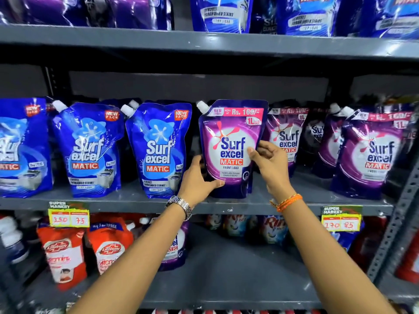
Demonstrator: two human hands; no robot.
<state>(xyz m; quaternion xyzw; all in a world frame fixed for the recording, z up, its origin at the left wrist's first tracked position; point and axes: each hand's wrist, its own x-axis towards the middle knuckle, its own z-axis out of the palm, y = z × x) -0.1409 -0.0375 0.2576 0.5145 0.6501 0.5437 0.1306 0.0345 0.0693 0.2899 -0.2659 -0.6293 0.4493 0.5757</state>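
Observation:
A purple Surf excel Matic front-load pouch (231, 132) stands upright on the middle grey shelf (140, 203). My left hand (197, 180) grips its lower left edge, thumb across the front near the bottom. My right hand (269, 164) holds its right edge at mid height, thumb on the front and fingers behind. A metal watch sits on my left wrist and an orange thread band on my right.
Blue Surf excel pouches (158, 150) stand to the left and more purple pouches (367, 152) to the right. Yellow price tags (68, 217) hang on the shelf edge. Red Lifebuoy pouches (64, 252) sit on the lower shelf. A perforated upright post (394, 218) runs at right.

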